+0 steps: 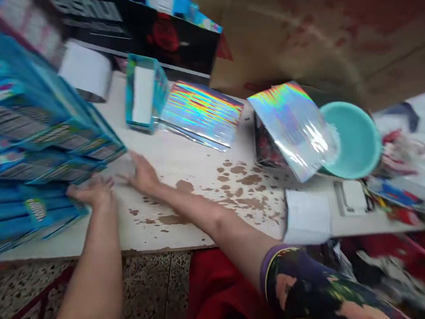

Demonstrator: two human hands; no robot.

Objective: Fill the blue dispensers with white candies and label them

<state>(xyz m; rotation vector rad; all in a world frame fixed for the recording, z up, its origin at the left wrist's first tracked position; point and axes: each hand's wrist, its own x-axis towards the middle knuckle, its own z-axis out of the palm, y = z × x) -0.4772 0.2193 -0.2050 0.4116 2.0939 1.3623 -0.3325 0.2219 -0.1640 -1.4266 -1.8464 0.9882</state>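
Flat blue printed cartons (21,146) are stacked high at the left of the white table (204,229). My left hand (92,190) is at the stack's lower right edge, fingers apart, touching the cartons. Just right of it, my right hand (141,175) has its fingers spread near the stack's corner, with nothing in it. Whether its fingertips touch the cartons is blurred. Beyond the hands stands an open blue box (142,93) with a white piece inside. Beside that box lies a pile of shiny holographic sheets (203,113).
Another holographic packet (295,127) leans over a dark box and a turquoise basin (355,139). White paper (308,215) and a white device (353,197) lie near the front edge. A black carton (142,31) stands behind. Brown worn patches mark the tabletop.
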